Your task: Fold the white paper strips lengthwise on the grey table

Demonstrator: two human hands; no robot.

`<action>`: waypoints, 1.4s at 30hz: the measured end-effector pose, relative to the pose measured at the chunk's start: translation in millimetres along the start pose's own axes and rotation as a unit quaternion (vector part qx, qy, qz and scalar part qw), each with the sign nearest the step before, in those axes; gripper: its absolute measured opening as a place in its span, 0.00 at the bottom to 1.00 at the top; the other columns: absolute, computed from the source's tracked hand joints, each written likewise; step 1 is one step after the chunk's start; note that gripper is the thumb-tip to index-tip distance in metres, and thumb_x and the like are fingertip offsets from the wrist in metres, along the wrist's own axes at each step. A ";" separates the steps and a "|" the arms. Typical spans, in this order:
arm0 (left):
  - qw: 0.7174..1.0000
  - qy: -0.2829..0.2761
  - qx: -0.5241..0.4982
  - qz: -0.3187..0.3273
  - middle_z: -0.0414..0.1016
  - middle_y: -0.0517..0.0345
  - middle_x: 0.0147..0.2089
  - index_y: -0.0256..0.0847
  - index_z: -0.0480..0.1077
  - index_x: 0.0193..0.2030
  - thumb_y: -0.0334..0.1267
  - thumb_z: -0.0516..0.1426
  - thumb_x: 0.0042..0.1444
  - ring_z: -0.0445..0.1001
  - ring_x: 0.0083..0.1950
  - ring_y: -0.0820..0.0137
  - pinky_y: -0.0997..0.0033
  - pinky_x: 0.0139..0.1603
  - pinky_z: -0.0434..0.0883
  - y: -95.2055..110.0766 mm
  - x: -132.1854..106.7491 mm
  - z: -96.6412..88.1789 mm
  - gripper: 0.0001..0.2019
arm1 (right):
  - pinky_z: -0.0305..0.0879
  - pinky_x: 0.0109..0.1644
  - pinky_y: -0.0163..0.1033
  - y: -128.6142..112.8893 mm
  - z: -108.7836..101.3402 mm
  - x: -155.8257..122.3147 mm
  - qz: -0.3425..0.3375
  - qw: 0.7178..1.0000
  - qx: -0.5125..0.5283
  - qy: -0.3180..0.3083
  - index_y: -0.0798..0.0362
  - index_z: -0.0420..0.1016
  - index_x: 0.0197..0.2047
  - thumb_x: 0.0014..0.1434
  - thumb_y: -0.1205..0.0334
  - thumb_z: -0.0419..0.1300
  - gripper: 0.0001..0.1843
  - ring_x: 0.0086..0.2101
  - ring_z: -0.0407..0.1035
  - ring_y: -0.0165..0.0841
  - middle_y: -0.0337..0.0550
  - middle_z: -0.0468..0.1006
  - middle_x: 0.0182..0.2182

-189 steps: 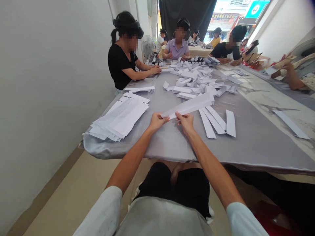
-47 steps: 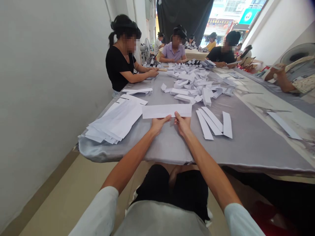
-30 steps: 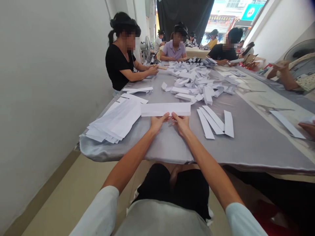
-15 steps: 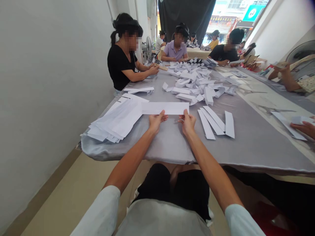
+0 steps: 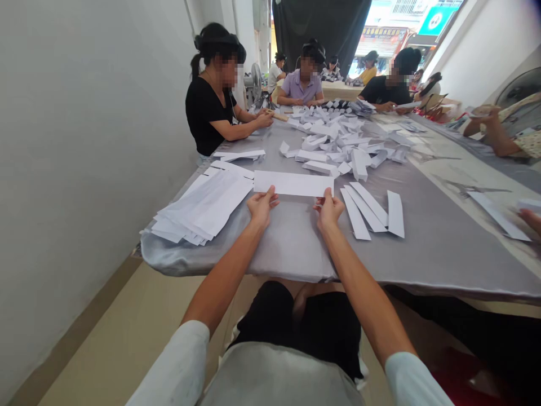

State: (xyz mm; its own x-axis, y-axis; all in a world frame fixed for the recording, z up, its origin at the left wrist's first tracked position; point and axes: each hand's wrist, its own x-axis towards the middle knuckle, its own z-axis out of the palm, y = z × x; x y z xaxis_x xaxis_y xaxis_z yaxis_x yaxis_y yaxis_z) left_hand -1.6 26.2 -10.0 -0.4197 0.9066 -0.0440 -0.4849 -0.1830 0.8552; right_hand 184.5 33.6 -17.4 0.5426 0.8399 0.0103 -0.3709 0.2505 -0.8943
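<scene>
A long white paper strip (image 5: 293, 183) is stretched between my two hands, a little above the grey cloth. My left hand (image 5: 262, 207) pinches its lower edge near the left end, thumb on top. At the right end, my right hand (image 5: 328, 208) grips the lower corner the same way. To the left lies a fanned stack of white paper sheets (image 5: 203, 206), close to the strip's left end. Several narrow folded white strips (image 5: 367, 208) rest on the table just right of my right hand.
A large heap of folded white paper pieces (image 5: 338, 141) covers the table's middle. The grey cloth-covered table (image 5: 291, 248) ends just before my lap. A person in black (image 5: 209, 107) works at the left edge; another person's hand (image 5: 530, 220) is at far right. A wall (image 5: 84, 141) bounds the left.
Both hands have shifted slightly, carrying the paper strip a little to the right, and it now tilts down toward its right end. The co-worker's hand at far right has drawn back rightward.
</scene>
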 end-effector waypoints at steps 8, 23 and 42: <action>0.999 0.032 -0.012 0.030 0.77 0.56 0.33 0.39 0.69 0.27 0.48 0.76 0.45 0.79 0.36 0.69 0.72 0.34 0.75 -0.6 8.7 -4.4 0.22 | 0.62 0.17 0.30 -1.4 -0.8 0.1 -0.041 0.999 0.011 0.002 0.49 0.63 0.26 0.61 0.34 0.67 0.30 0.18 0.62 0.25 0.35 0.70 0.20; 0.999 -0.020 0.017 0.026 0.78 0.50 0.44 0.39 0.73 0.47 0.46 0.74 0.51 0.80 0.42 0.68 0.69 0.39 0.79 5.4 6.8 -7.6 0.22 | 0.61 0.17 0.30 -3.7 -9.0 14.1 -0.010 0.999 0.029 0.019 0.48 0.60 0.29 0.62 0.32 0.65 0.30 0.18 0.64 0.25 0.33 0.71 0.21; 0.999 0.021 -0.039 -0.006 0.80 0.54 0.42 0.42 0.69 0.53 0.35 0.71 0.57 0.84 0.41 0.66 0.60 0.52 0.82 1.8 13.8 -11.4 0.20 | 0.60 0.21 0.32 -21.2 -9.4 4.5 0.078 0.983 0.121 -0.118 0.48 0.66 0.31 0.60 0.29 0.61 0.29 0.24 0.68 0.29 0.35 0.69 0.24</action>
State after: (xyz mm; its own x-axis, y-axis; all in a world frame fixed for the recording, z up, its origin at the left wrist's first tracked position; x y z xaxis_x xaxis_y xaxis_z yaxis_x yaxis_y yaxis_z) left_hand -17.0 34.0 -15.0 -0.4454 0.8921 -0.0765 -0.5475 -0.2038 0.8116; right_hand 201.9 27.4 -2.6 0.2863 0.9581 0.0102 -0.6189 0.1930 -0.7614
